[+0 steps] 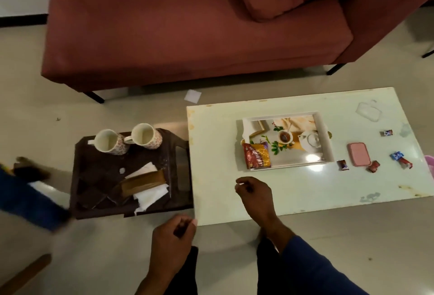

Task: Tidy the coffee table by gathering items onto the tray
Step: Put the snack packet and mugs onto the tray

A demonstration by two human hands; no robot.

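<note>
The white-rimmed tray (pixel 328 139) with a tea picture lies on the pale coffee table (pixel 305 191). A red and gold snack packet (pixel 257 156) rests in its front left corner. To the tray's right on the table lie a pink case (pixel 358 154) and several small sweets, among them a dark one (pixel 342 165) and a blue one (pixel 397 155). My right hand (pixel 254 192) hovers over the table's front left part, fingers curled, nothing seen in it. My left hand (pixel 175 236) is by the table's front left corner, pinched on what looks like a small dark piece (pixel 181 228).
A dark side table (pixel 101 172) left of the coffee table carries two floral mugs (pixel 110 142), white tissues (pixel 150 194), a brown packet (pixel 143 183) and a dark phone (pixel 183 170). A blurred blue-sleeved arm (pixel 25 196) is at the left edge. A red sofa (pixel 187 36) stands behind.
</note>
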